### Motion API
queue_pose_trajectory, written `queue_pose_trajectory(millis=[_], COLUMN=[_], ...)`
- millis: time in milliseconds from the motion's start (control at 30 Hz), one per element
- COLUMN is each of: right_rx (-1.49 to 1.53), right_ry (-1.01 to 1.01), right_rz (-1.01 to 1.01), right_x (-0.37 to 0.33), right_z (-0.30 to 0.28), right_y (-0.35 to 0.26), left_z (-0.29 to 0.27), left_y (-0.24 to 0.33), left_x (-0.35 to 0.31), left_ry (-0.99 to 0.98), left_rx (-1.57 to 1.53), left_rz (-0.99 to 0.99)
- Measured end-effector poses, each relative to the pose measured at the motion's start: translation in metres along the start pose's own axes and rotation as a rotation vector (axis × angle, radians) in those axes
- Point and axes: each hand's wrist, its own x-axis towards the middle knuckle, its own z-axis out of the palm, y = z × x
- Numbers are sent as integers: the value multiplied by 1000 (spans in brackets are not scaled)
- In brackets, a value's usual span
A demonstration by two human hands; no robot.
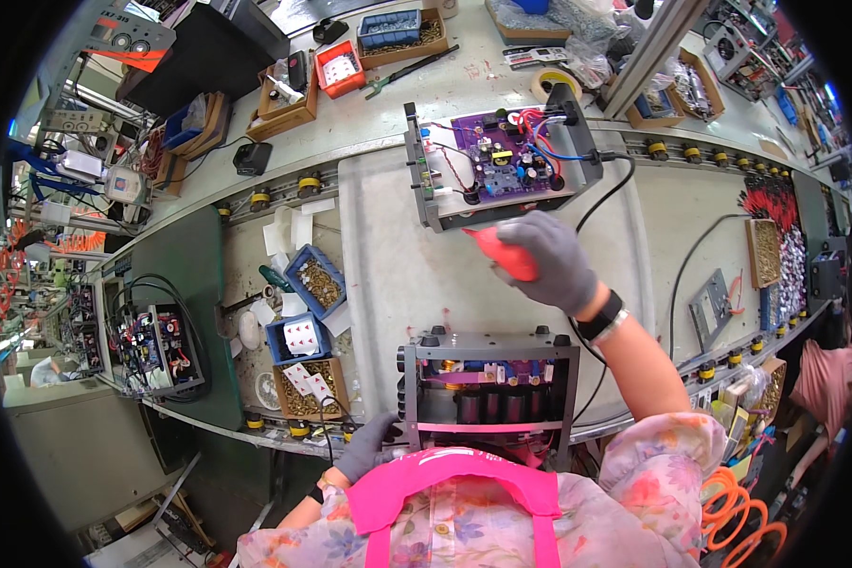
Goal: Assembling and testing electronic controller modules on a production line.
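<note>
Your right hand [551,257] squeezes the red blower [502,254] just below the far chassis [502,166]; aim its tip at the board. Left hand [369,443] clasps the near chassis [488,393]; hold steady.

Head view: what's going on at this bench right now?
A person in grey gloves works at an assembly line. The right hand grips a red squeeze bulb pointed toward an open chassis with a purple circuit board. The left hand rests at the corner of a nearer grey chassis at the bench edge. Blue parts bins sit to the left.
</note>
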Motion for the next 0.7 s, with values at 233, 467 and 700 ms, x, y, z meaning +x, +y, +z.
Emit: queue_pose_trajectory(millis=[233,467,700], right_rx=[-197,-127,-143], right_ry=[165,140,160], right_rz=[199,255,130], right_x=[-54,-111,-111], right_z=[-95,-12,47], right_y=[-149,-243,-215], left_z=[-5,-4,1], left_y=[-5,4,2], left_x=[18,18,19], left_ry=[-106,-66,-25], left_rx=[107,400,454], left_rz=[222,440,537])
